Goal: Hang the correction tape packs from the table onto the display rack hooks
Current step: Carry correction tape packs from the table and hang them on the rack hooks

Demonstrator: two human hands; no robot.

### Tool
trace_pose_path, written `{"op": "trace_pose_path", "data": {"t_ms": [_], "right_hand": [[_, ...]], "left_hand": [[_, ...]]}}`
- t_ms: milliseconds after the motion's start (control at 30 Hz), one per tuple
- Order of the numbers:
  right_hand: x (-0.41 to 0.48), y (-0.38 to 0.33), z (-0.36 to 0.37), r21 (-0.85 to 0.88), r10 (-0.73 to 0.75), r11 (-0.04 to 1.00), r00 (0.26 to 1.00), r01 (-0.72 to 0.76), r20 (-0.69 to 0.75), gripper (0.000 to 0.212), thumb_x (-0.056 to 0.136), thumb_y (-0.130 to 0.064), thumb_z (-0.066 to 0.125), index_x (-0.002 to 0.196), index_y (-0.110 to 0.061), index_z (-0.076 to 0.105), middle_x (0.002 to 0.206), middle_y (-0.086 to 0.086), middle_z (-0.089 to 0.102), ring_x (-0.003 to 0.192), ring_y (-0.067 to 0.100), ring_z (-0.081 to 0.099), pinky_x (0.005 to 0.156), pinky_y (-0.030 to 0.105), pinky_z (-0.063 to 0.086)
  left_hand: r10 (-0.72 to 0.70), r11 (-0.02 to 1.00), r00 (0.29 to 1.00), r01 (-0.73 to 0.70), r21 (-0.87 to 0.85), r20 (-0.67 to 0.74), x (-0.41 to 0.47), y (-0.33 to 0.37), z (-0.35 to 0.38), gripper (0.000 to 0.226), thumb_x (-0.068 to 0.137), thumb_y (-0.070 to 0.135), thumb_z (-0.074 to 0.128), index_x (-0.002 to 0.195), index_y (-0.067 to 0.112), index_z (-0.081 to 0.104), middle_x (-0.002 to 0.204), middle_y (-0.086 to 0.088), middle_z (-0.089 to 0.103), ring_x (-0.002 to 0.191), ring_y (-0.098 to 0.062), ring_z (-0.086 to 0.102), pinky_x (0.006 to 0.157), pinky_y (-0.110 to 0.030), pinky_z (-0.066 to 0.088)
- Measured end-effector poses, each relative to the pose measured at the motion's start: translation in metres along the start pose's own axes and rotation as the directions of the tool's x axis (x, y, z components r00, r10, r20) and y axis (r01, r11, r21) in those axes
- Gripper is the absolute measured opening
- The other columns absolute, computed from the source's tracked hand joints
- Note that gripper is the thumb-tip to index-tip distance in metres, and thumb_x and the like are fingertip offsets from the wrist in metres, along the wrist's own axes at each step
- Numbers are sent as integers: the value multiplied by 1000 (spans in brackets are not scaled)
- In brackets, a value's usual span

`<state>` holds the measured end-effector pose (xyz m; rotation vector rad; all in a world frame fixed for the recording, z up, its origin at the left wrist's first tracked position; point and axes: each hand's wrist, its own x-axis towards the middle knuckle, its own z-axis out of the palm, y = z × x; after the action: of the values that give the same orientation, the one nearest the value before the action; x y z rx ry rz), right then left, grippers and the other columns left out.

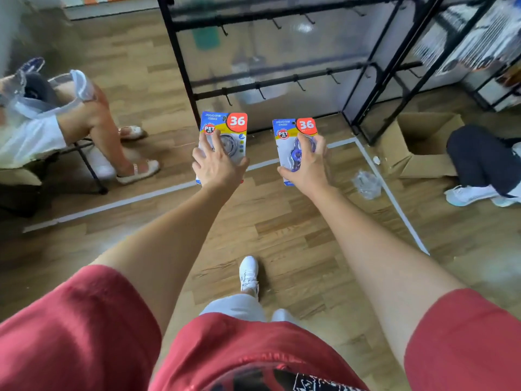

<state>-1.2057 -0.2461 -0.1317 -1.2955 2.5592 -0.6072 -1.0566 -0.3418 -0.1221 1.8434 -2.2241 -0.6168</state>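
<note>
My left hand [218,165] grips a correction tape pack [225,125], a blue and yellow card with a red "36" corner and a clear blister. My right hand [306,165] grips a second correction tape pack [293,129] with a purple dispenser in its blister. Both packs are held upright in front of me, just below the black display rack [180,66]. The rack's lower bar [282,81] carries several bare hooks, and the upper bar [282,14] has more. The left pack's top sits a little under the leftmost lower hook [227,98].
A seated person [70,122] on a chair is at the left. An open cardboard box [423,145] and another person's leg and shoe [476,176] are at the right. Crumpled plastic [366,183] lies on the wood floor. White tape lines [141,197] mark the floor.
</note>
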Motion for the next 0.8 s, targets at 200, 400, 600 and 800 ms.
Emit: {"op": "trace_pose_path", "data": {"t_ms": [200,400,600,800], "right_hand": [[113,11,-27,20,2,1000,995,0,-97,82,77,-40,74,144,-18,31,143,12,25,122,32,37,95,44,44],[214,24,-58,12,-68,997,973,72,-220,83,76,-40,75,144,-15,34,143,13,28,121,32,38,100,41,38],[325,37,-96,50,-232,964,920,261,-317,82,74,-32,77,143,-11,37,143,20,31,126,36,36,103,47,38],[419,37,-140,53,-374,896,812,442,-449,83,64,-29,85,135,-6,48,136,27,41,116,45,46,94,53,45]], "left_hand": [[48,998,997,-49,-28,-57,97,71,-11,86,86,47,60,151,19,12,157,-8,10,136,-35,23,108,-43,24],[36,994,988,-52,-98,-151,173,136,-10,85,84,45,63,150,20,16,157,-7,11,137,-34,21,109,-45,24],[-36,978,946,-33,-207,-321,239,207,-9,86,84,49,64,150,21,16,158,-7,9,140,-33,17,110,-46,22],[-78,961,877,-61,-271,-475,284,266,-30,86,83,43,67,150,21,18,158,-7,11,141,-34,16,113,-47,18]]}}
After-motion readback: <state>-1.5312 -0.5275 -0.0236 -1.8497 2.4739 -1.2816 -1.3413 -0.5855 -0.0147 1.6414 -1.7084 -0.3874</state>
